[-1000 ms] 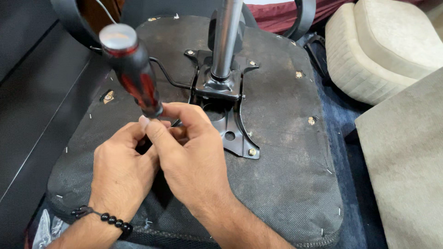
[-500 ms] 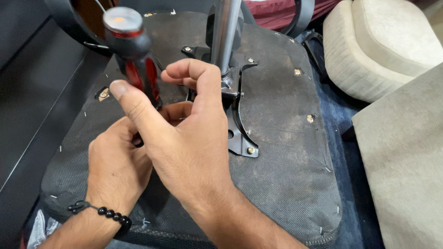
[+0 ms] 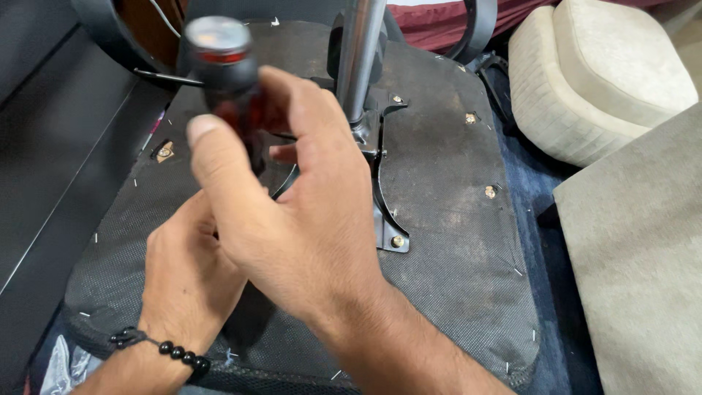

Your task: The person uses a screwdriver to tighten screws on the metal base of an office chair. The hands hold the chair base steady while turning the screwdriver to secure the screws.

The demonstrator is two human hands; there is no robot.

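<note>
1. While the upturned grey fabric-covered chair seat [image 3: 453, 241] lay underside up, the right hand [image 3: 292, 212] was curled round the red-and-black plastic screwdriver handle [image 3: 223, 80], thumb up along its near side and fingers wrapped behind it.
2. That handle stood nearly upright, just left of the shiny metal chair column [image 3: 356, 58], which rose from the middle of the seat; its shaft and tip were hidden behind the hands.
3. The left hand [image 3: 186, 271], with a black bead bracelet [image 3: 172, 351] at the wrist, sat low under the right, fingers bunched as if pinching something small at the tip; what it pinched I could not tell.
4. By my reckoning the screwdriver was light and stiff, its smooth handle a little slippery, best gripped round the thick middle.
5. The black steel mounting plate [image 3: 384, 219] around the column looked rigid and heavy, held by a brass-coloured bolt [image 3: 397, 241] at its near corner.
6. Right of the column lay cream upholstered cushions [image 3: 599, 80], soft and bulky.
7. No packages, labels or signs could be made out anywhere around the column.
</note>
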